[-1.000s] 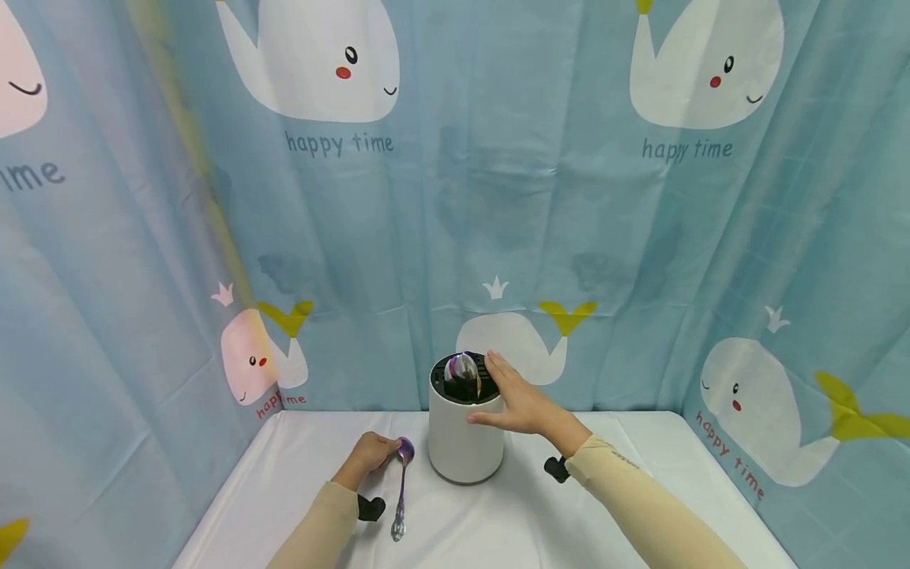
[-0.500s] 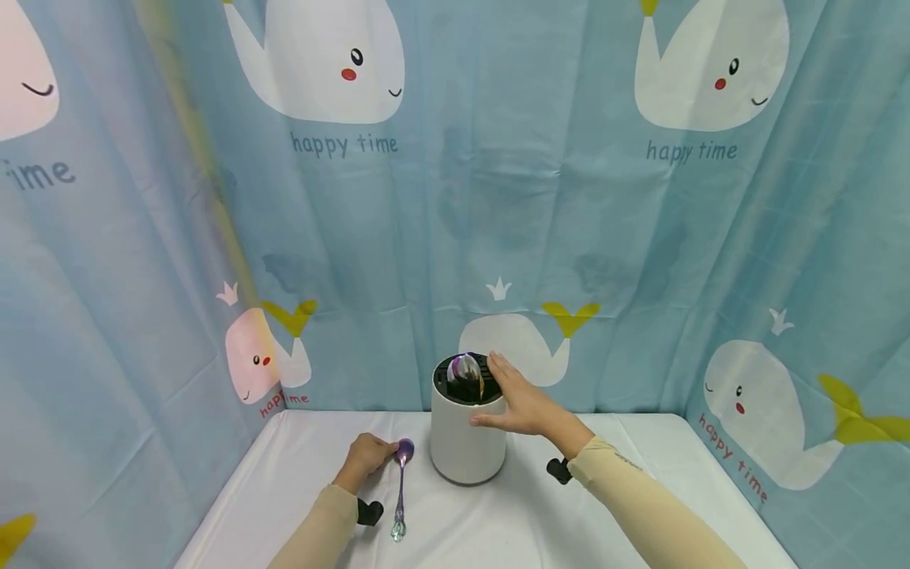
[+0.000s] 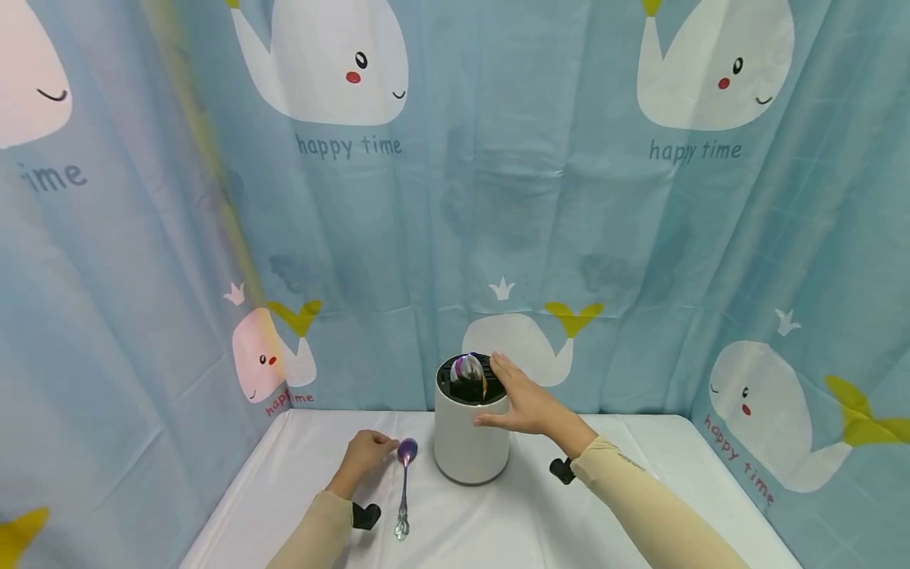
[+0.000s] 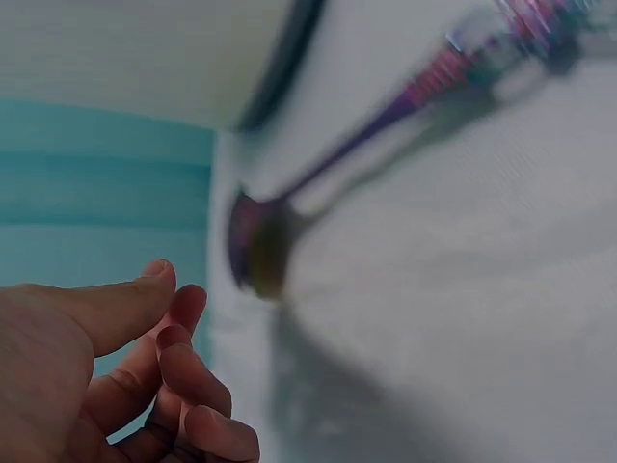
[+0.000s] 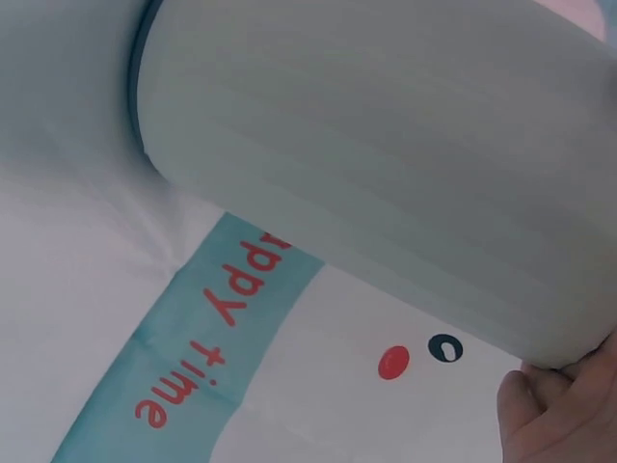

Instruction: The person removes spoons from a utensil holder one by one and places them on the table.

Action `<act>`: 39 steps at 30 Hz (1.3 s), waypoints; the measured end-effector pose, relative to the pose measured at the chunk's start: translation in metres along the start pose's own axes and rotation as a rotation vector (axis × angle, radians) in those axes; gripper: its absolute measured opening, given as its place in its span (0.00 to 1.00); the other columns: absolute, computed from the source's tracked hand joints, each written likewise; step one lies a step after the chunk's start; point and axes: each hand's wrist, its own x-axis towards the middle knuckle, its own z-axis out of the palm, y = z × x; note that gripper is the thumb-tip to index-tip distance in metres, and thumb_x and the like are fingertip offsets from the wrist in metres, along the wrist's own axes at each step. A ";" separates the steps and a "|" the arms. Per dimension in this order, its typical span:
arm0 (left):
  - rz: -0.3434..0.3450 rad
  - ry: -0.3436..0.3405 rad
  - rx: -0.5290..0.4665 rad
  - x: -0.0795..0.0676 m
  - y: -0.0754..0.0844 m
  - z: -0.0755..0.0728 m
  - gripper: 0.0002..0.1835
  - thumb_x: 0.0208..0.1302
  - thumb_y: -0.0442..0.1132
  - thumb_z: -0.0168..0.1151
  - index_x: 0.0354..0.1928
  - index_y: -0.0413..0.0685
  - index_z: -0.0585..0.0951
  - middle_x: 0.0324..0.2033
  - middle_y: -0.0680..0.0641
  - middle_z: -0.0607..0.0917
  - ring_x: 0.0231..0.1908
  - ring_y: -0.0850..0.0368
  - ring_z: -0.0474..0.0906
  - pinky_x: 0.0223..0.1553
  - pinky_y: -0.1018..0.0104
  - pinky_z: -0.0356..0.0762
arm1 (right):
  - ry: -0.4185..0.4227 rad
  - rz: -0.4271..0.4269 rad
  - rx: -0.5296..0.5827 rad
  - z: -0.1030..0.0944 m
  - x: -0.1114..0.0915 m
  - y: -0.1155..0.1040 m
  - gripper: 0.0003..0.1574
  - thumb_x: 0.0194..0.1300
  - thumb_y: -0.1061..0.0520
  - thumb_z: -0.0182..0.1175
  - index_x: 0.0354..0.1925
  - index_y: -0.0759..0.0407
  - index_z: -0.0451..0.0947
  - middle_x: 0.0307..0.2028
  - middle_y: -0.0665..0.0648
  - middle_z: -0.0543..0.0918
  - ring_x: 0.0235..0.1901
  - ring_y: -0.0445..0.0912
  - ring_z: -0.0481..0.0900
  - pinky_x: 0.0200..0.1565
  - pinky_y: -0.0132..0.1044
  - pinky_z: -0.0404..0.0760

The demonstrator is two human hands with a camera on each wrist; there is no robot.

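Note:
A purple, shiny spoon (image 3: 407, 452) lies on the white table, its bowl pointing away from me and its ornate handle towards me. Just left of the bowl is my left hand (image 3: 366, 456). In the left wrist view, its loosely bent fingers (image 4: 193, 371) hold nothing, with a gap to the spoon bowl (image 4: 258, 246). My right hand (image 3: 529, 401) holds the white, round utensil holder (image 3: 469, 450) at its upper right side, thumb in front and fingers at the rim. Another shiny spoon (image 3: 467, 370) stands bowl up in the holder's black slotted top.
A white cloth (image 3: 590, 514) covers the table. Behind and on both sides hangs a blue curtain (image 3: 455, 221) printed with whales. Black heart-shaped pieces (image 3: 366, 517) sit at both wrists.
My left fingers have come slightly away from the spoon bowl, which stays on the table. The right hand keeps its place on the holder. The head view has shifted slightly.

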 end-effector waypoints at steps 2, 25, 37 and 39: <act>0.039 0.011 -0.008 -0.001 0.008 -0.003 0.13 0.71 0.41 0.71 0.40 0.34 0.88 0.35 0.43 0.87 0.36 0.50 0.79 0.39 0.55 0.80 | 0.006 -0.004 -0.002 0.000 0.000 0.001 0.81 0.60 0.17 0.67 0.87 0.60 0.42 0.87 0.61 0.44 0.86 0.55 0.41 0.79 0.59 0.55; 0.344 0.040 -0.135 -0.032 0.130 -0.043 0.13 0.76 0.48 0.69 0.50 0.47 0.90 0.42 0.49 0.88 0.40 0.53 0.81 0.39 0.59 0.81 | 0.018 0.000 0.009 0.007 0.000 0.007 0.83 0.58 0.13 0.65 0.88 0.57 0.41 0.87 0.59 0.43 0.86 0.53 0.40 0.79 0.60 0.57; 0.527 0.041 -0.204 -0.039 0.161 -0.016 0.12 0.74 0.52 0.70 0.47 0.54 0.90 0.40 0.54 0.86 0.38 0.58 0.78 0.39 0.65 0.79 | 0.026 -0.008 0.023 0.006 -0.002 0.004 0.82 0.60 0.16 0.66 0.87 0.58 0.41 0.87 0.59 0.44 0.86 0.54 0.40 0.78 0.61 0.58; 0.536 0.040 -0.212 -0.041 0.164 -0.013 0.11 0.74 0.51 0.71 0.47 0.54 0.90 0.38 0.55 0.85 0.37 0.58 0.77 0.37 0.66 0.78 | 0.027 -0.017 0.025 0.007 -0.002 0.004 0.81 0.60 0.16 0.66 0.87 0.60 0.41 0.87 0.60 0.44 0.86 0.54 0.40 0.78 0.61 0.58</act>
